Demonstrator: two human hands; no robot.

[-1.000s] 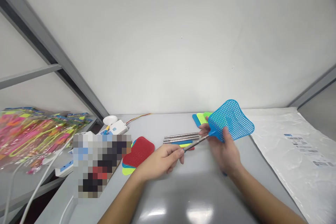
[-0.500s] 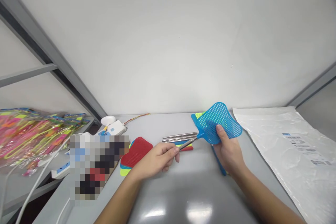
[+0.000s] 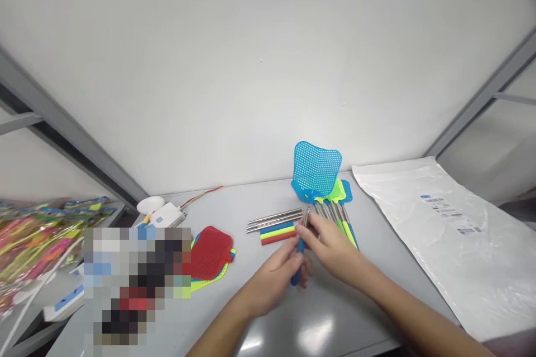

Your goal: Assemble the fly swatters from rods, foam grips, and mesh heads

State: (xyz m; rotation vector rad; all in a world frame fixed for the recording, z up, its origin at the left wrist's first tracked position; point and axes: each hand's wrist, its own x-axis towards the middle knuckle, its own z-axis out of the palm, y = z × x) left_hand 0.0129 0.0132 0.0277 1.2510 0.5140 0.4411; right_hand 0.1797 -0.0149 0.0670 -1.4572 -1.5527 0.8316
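Observation:
A blue fly swatter (image 3: 317,170) stands tilted up in front of me, its mesh head away from me. My left hand (image 3: 276,276) is closed around its blue handle (image 3: 297,274). With closed fingers, my right hand (image 3: 335,245) grips it higher up, where the metal rod meets the handle. Behind my right hand lie several finished-looking swatters (image 3: 345,220) with green, yellow and blue handles. Left of the held swatter are loose metal rods (image 3: 272,218) and, just nearer me, blue, yellow and red handle tubes (image 3: 276,232).
Loose mesh heads, red (image 3: 210,254) on top, are stacked at the left. Beyond them are a white plug adapter (image 3: 166,216) with wires and a blurred-out patch. Packaged colourful goods (image 3: 46,245) lie far left. A white plastic mailer bag (image 3: 452,234) covers the right side.
My right hand has shifted from the mesh head down to the rod. My left hand has moved from the rod to a blue handle, now on the swatter. The view has turned slightly right.

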